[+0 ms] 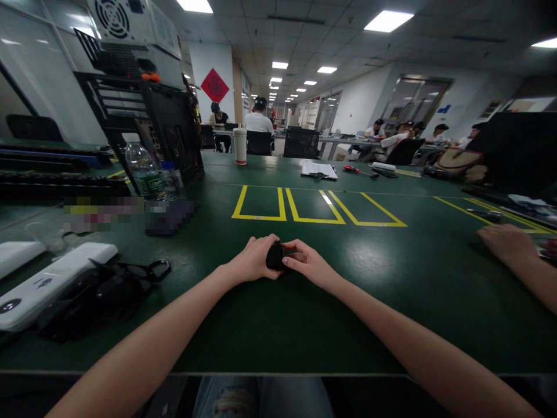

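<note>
No writing is legible on bottle label (150, 185) or red sign (214, 85).

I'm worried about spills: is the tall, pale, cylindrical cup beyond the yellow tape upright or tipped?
Upright: the tall, pale, cylindrical cup stands vertically, its base on the dark green tabletop.

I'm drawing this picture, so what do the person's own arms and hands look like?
The left hand and right hand wear no gloves. The left forearm and right forearm are bare: no sleeves, watch or bracelet show. I can't see any rings.
</note>
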`<state>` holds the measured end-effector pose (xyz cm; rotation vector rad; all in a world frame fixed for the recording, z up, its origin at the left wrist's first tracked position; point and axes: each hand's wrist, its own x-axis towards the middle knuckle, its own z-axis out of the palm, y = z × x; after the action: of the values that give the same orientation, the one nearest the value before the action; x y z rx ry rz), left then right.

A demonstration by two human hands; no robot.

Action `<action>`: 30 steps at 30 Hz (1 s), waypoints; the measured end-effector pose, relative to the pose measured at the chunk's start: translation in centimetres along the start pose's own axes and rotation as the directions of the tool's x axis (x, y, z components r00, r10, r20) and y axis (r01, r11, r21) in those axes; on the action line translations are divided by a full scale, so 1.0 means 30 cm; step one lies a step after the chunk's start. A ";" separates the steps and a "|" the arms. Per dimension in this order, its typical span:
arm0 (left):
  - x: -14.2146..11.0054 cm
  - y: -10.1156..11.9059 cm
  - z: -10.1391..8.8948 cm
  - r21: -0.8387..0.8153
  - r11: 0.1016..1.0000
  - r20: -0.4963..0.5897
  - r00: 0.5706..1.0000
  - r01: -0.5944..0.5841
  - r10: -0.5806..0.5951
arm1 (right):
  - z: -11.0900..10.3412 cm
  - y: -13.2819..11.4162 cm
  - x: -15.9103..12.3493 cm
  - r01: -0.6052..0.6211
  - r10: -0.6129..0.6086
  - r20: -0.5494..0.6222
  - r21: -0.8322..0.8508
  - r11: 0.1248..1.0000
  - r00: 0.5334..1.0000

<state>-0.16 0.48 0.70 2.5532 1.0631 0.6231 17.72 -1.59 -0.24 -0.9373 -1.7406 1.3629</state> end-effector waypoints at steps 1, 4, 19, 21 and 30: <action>0.000 0.001 0.000 -0.001 1.000 0.004 1.000 0.003 -0.003 | 0.001 -0.003 -0.003 0.011 -0.011 0.009 0.006 1.000 1.000; 0.000 0.001 0.002 -0.006 1.000 0.003 1.000 0.015 -0.015 | 0.005 -0.013 -0.011 0.032 -0.032 0.007 0.014 0.999 0.999; -0.003 -0.003 0.000 -0.016 1.000 -0.001 1.000 -0.019 0.019 | 0.003 -0.020 -0.011 0.013 -0.013 0.012 -0.007 1.000 1.000; -0.003 -0.003 0.000 -0.012 1.000 0.002 1.000 -0.012 0.012 | 0.005 -0.027 -0.016 0.026 -0.026 0.004 -0.001 1.000 1.000; 0.002 -0.005 0.005 0.005 1.000 -0.009 1.000 -0.012 0.012 | 0.002 -0.001 0.003 0.035 -0.036 -0.039 -0.021 0.999 0.999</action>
<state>-0.14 0.60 0.52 2.5646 1.0545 0.6372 17.62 -1.55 -0.21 -0.9344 -1.7366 1.2975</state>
